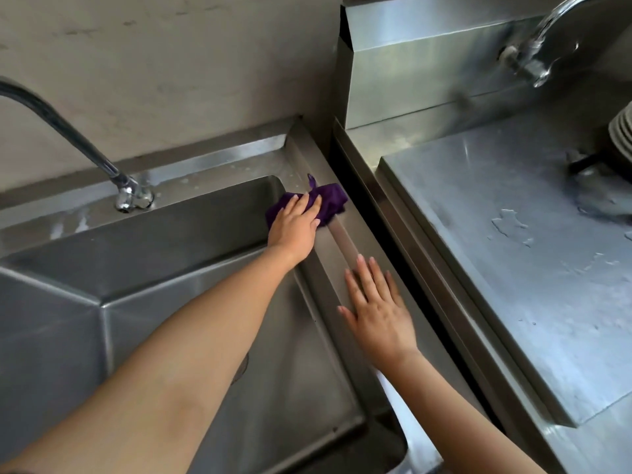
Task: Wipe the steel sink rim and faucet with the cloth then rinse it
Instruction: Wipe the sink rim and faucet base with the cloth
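Note:
A purple cloth lies bunched on the far right corner of the steel sink rim. My left hand presses flat on the cloth, fingers over it. My right hand rests flat and spread on the sloped right rim, nearer to me, holding nothing. The sink's faucet rises from its base on the wet back rim at the left and arches out of view. The deep basin sits below my left arm.
A second steel counter with water puddles lies to the right, across a dark gap. Another faucet is mounted on its raised steel backsplash. Stacked white plates stand at the far right edge. A bare concrete wall is behind.

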{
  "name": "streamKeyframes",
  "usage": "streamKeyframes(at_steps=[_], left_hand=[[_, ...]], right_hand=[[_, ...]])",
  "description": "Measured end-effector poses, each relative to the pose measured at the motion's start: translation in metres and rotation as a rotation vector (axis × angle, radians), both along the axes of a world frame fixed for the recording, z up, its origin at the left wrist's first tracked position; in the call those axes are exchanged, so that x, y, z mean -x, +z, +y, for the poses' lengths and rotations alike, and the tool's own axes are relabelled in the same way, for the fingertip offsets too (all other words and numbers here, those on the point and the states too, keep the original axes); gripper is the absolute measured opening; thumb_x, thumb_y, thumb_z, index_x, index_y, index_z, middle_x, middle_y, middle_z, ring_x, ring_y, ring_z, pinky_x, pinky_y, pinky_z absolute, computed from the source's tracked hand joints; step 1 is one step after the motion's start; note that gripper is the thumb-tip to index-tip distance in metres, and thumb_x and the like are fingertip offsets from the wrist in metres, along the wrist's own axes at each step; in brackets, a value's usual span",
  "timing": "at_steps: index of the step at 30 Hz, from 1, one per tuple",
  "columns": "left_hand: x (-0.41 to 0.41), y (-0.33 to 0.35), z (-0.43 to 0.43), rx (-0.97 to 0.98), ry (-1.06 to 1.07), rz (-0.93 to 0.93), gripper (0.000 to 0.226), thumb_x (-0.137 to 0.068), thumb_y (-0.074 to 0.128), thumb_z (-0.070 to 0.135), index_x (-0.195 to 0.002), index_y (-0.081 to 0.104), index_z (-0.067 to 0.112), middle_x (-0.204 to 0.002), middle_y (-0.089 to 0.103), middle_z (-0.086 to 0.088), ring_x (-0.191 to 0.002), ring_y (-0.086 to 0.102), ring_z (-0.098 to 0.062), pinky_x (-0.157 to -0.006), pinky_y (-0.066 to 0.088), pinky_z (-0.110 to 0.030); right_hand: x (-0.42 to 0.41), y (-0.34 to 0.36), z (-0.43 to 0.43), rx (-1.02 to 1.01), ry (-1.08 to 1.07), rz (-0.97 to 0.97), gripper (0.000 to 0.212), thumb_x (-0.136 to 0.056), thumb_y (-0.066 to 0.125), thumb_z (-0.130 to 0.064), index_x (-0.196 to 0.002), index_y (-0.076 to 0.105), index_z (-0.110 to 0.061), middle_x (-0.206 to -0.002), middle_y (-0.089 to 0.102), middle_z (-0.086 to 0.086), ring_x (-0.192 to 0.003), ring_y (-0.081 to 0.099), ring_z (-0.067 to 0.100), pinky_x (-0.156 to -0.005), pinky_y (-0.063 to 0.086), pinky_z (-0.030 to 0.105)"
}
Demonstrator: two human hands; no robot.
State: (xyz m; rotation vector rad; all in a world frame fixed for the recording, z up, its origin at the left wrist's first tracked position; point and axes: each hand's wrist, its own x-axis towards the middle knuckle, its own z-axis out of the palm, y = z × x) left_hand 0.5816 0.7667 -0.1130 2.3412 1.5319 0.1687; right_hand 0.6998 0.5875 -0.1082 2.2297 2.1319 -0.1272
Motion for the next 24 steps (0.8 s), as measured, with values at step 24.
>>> streamKeyframes(at_steps=[24], left_hand=[[0.015,0.002,0.036,-0.152,-0.081,0.083,0.046,-0.097,0.04,0.026,-0.143,0.033,0.022,-0.15,0.034,-0.006,-0.133,0.029,-0.027,-0.094,0.041,-0.04]], right_hand=[[0.02,0.001,0.109,-0.034,0.008,0.047,0.063,-0.097,0.02,-0.048,-0.15,0.004,-0.016,-0.159,-0.01,0.004,-0.136,-0.025,0.015,-0.113,-0.016,0.035]])
